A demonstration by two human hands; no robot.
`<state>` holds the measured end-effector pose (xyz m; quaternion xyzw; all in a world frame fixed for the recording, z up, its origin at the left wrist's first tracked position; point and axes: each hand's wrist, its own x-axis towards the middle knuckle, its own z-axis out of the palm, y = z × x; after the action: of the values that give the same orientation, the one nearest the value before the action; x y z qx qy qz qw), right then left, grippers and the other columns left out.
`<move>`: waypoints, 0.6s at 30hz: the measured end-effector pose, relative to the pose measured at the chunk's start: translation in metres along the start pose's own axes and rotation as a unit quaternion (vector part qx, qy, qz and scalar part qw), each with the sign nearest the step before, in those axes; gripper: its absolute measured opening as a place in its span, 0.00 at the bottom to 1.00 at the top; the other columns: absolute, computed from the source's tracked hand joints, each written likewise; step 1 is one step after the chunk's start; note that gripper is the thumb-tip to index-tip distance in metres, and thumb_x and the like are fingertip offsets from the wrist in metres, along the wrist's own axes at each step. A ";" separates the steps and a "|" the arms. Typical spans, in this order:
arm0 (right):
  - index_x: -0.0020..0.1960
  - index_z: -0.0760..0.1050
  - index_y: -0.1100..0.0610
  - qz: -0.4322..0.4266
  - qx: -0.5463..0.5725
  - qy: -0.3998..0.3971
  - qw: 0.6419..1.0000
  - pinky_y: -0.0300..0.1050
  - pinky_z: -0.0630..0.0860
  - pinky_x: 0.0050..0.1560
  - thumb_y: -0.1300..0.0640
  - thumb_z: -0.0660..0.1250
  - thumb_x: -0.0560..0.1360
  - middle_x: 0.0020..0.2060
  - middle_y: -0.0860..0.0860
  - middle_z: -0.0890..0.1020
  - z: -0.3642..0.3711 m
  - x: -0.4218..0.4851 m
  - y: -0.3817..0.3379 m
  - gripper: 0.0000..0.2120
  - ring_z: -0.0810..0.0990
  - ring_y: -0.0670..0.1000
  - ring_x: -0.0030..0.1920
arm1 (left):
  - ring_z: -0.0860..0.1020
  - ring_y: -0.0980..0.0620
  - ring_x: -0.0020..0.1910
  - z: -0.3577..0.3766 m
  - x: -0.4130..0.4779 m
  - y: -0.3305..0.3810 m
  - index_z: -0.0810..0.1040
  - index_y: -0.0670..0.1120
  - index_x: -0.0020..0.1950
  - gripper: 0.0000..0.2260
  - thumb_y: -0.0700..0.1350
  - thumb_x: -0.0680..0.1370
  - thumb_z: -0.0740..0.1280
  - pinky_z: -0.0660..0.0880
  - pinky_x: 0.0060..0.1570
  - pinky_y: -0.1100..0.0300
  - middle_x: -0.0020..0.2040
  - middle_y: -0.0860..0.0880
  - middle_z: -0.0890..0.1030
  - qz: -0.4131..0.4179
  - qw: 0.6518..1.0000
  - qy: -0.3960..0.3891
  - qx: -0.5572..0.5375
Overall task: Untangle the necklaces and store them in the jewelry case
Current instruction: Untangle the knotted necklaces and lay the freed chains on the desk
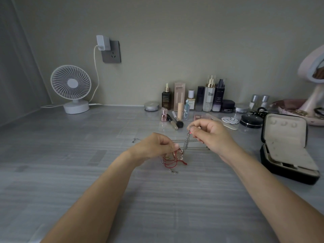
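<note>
My left hand (156,146) hangs low over the gray table (70,163), its fingers curled and pinching the tangle of necklaces (178,154) at its top. A red cord (172,163) loops out of that knot and lies on the table just below my fingertips, and a small metal clasp (174,172) rests on the surface just in front of it. My right hand (212,135) is raised higher and a little farther back, thumb and forefinger pinching the upper end of a silver chain (186,141). The chain runs taut and slanting down from that pinch to the knot under my left hand. Behind both hands, thin chain strands (196,140) stretch across the table, and one loose end (135,140) pokes out to the left of my left hand. The jewelry case (273,165) stands open to the right of my right forearm, apart from it, black outside and pale inside, with its lid (284,130) upright; I cannot tell what lies in its compartments. Along the wall stand cosmetic bottles (208,97), with makeup brushes (175,121) lying in front of them. A white fan (71,88) sits at the far left, below a plugged-in charger (103,42). A pink mirror (313,67) stands at the far right.
</note>
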<state>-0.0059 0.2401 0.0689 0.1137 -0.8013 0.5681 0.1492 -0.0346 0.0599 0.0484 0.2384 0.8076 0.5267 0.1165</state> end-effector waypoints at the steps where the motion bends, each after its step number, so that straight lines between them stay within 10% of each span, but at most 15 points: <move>1: 0.37 0.76 0.53 0.003 -0.004 -0.002 1.000 0.27 0.67 0.30 0.65 0.65 0.74 0.27 0.46 0.75 0.001 0.000 0.000 0.10 0.71 0.37 0.25 | 0.68 0.61 0.25 -0.001 0.000 0.000 0.77 0.49 0.30 0.13 0.46 0.75 0.67 0.66 0.29 0.72 0.27 0.54 0.73 -0.004 1.000 0.006 0.004; 14: 0.45 0.78 0.59 -0.015 0.175 0.052 0.983 0.33 0.68 0.31 0.67 0.62 0.75 0.32 0.52 0.76 -0.008 0.001 -0.007 0.07 0.70 0.43 0.30 | 0.69 0.56 0.28 -0.003 -0.001 -0.001 0.74 0.45 0.29 0.14 0.49 0.73 0.68 0.67 0.29 0.68 0.25 0.54 0.72 -0.100 0.970 0.039 0.218; 18: 0.44 0.78 0.57 -0.015 0.103 0.014 0.994 0.33 0.69 0.31 0.67 0.64 0.74 0.30 0.50 0.76 -0.005 -0.002 -0.007 0.08 0.71 0.42 0.28 | 0.75 0.55 0.40 -0.001 0.000 -0.001 0.78 0.46 0.43 0.07 0.49 0.73 0.69 0.72 0.40 0.64 0.39 0.53 0.77 -0.046 0.982 0.060 0.172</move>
<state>-0.0012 0.2429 0.0757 0.1325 -0.7343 0.6471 0.1564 -0.0353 0.0588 0.0475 0.1856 0.9018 0.3872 0.0485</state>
